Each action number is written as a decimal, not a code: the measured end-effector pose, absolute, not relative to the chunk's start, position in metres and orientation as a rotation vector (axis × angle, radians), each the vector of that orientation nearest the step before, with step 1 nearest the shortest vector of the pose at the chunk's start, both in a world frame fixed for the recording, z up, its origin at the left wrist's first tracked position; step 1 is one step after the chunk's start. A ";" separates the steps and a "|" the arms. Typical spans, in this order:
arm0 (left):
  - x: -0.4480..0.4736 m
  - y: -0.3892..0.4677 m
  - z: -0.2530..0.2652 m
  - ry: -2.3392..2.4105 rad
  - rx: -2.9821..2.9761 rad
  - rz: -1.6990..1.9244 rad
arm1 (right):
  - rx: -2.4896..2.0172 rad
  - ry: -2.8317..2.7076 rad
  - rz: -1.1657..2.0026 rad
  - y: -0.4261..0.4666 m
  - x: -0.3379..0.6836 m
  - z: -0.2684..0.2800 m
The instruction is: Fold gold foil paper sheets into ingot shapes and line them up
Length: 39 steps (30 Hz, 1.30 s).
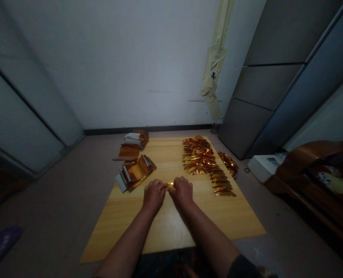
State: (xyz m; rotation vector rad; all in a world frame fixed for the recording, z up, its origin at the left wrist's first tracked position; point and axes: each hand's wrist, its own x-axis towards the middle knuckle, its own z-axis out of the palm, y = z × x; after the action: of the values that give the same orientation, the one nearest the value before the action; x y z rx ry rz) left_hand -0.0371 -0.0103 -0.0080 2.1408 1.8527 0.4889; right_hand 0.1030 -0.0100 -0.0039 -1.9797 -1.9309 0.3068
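Observation:
Over the middle of the wooden table (171, 231), my left hand (154, 195) and my right hand (182, 191) are close together. Between them is a small piece of gold foil paper (170, 185), pinched at its two ends by my fingers; most of it is hidden. To the left of my hands lies a loose stack of gold foil sheets (138, 170) with pale backs, bent into a curve. More sheets (128, 151) lie behind that stack. On the right, folded gold foil pieces (200, 156) overlap in rows, with one row (221, 181) running toward me.
Beyond the table's right edge, a container heaped with shiny foil pieces (229, 164) stands low down. A grey refrigerator (264, 85) rises at the right, near a white box (265, 168) and wooden furniture (310, 181). A white wall (125, 69) stands behind the table.

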 end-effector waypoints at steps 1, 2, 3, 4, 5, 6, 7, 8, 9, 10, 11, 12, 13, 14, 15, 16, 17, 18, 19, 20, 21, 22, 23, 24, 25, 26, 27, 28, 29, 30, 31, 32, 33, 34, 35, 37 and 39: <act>-0.037 -0.010 -0.008 1.853 2.132 0.492 | -1.976 -1.921 0.332 -0.010 0.105 -0.003; -0.037 -0.010 -0.007 1.855 2.124 0.493 | -1.974 -1.908 0.355 -0.010 0.107 -0.002; -0.037 -0.010 -0.007 1.854 2.120 0.491 | -1.973 -1.894 0.376 -0.010 0.109 -0.002; -0.037 -0.010 -0.007 1.852 2.117 0.490 | -1.972 -1.878 0.396 -0.010 0.112 -0.001; -0.038 -0.010 -0.008 1.847 2.114 0.493 | -1.968 -1.860 0.412 -0.010 0.114 -0.001; -0.038 -0.010 -0.008 1.842 2.113 0.498 | -1.961 -1.840 0.427 -0.009 0.117 0.000; -0.038 -0.009 -0.009 1.836 2.111 0.506 | -1.950 -1.822 0.440 -0.009 0.119 -0.001; -0.039 -0.009 -0.010 1.832 2.109 0.514 | -1.940 -1.806 0.453 -0.009 0.120 -0.001; -0.039 -0.009 -0.011 1.829 2.108 0.521 | -1.930 -1.793 0.465 -0.008 0.122 -0.002; -0.040 -0.008 -0.012 1.828 2.109 0.524 | -1.923 -1.785 0.477 -0.008 0.123 -0.003; -0.040 -0.008 -0.013 1.826 2.110 0.523 | -1.916 -1.778 0.488 -0.007 0.124 -0.004; -0.041 -0.007 -0.014 1.822 2.111 0.523 | -1.909 -1.772 0.495 -0.007 0.125 -0.004; -0.041 -0.007 -0.015 1.819 2.110 0.523 | -1.901 -1.766 0.502 -0.006 0.125 -0.005; -0.042 -0.007 -0.015 1.812 2.111 0.522 | -1.891 -1.761 0.509 -0.006 0.126 -0.006; -0.042 -0.007 -0.016 1.807 2.110 0.520 | -1.879 -1.755 0.512 -0.006 0.127 -0.006; -0.042 -0.006 -0.016 1.806 2.109 0.519 | -1.870 -1.750 0.514 -0.007 0.128 -0.006; -0.042 -0.006 -0.016 1.806 2.110 0.515 | -1.864 -1.745 0.514 -0.007 0.128 -0.006; -0.042 -0.006 -0.017 1.809 2.110 0.509 | -1.859 -1.743 0.517 -0.007 0.129 -0.005; -0.042 -0.006 -0.017 1.814 2.110 0.505 | -1.858 -1.736 0.520 -0.008 0.129 -0.005; -0.042 -0.006 -0.017 1.819 2.109 0.502 | -1.858 -1.726 0.524 -0.008 0.130 -0.005; -0.042 -0.006 -0.017 1.823 2.108 0.502 | -1.856 -1.714 0.531 -0.008 0.130 -0.005; -0.042 -0.006 -0.017 1.823 2.109 0.503 | -1.847 -1.694 0.538 -0.008 0.130 -0.006; -0.041 -0.007 -0.017 1.825 2.109 0.505 | -1.832 -1.670 0.543 -0.007 0.130 -0.007; -0.041 -0.007 -0.016 1.826 2.109 0.507 | -1.812 -1.646 0.548 -0.007 0.130 -0.009; -0.041 -0.007 -0.016 1.828 2.108 0.507 | -1.791 -1.620 0.550 -0.006 0.131 -0.011; -0.041 -0.008 -0.015 1.831 2.107 0.508 | -1.773 -1.596 0.552 -0.005 0.131 -0.013; -0.040 -0.008 -0.014 1.832 2.106 0.506 | -1.765 -1.574 0.552 -0.005 0.132 -0.015; -0.040 -0.009 -0.013 1.832 2.107 0.504 | -1.768 -1.555 0.552 -0.004 0.133 -0.017; -0.040 -0.009 -0.012 1.830 2.108 0.502 | -1.778 -1.543 0.551 -0.003 0.135 -0.018; -0.040 -0.009 -0.011 1.826 2.109 0.502 | -1.794 -1.533 0.546 -0.002 0.137 -0.019; -0.039 -0.009 -0.010 1.821 2.108 0.502 | -1.812 -1.529 0.543 -0.001 0.139 -0.020; -0.039 -0.010 -0.009 1.818 2.104 0.504 | -1.829 -1.527 0.542 0.000 0.141 -0.020; -0.039 -0.010 -0.009 1.816 2.099 0.506 | -1.840 -1.523 0.542 0.000 0.143 -0.019; -0.039 -0.010 -0.009 1.816 2.098 0.510 | -1.841 -1.514 0.548 0.000 0.145 -0.018; -0.038 -0.010 -0.009 1.817 2.100 0.516 | -1.831 -1.508 0.567 0.000 0.147 -0.016; -0.038 -0.012 -0.010 1.821 2.120 0.525 | -1.786 -1.512 0.627 -0.002 0.148 -0.010; -0.038 -0.013 -0.013 1.817 2.165 0.531 | -1.754 -1.554 0.690 -0.005 0.148 -0.004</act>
State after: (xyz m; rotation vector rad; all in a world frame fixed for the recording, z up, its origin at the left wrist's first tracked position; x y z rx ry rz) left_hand -0.0380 -0.0132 -0.0125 2.1649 1.8169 0.5312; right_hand 0.1480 -0.0049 -0.0037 -1.7540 -1.5539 0.6897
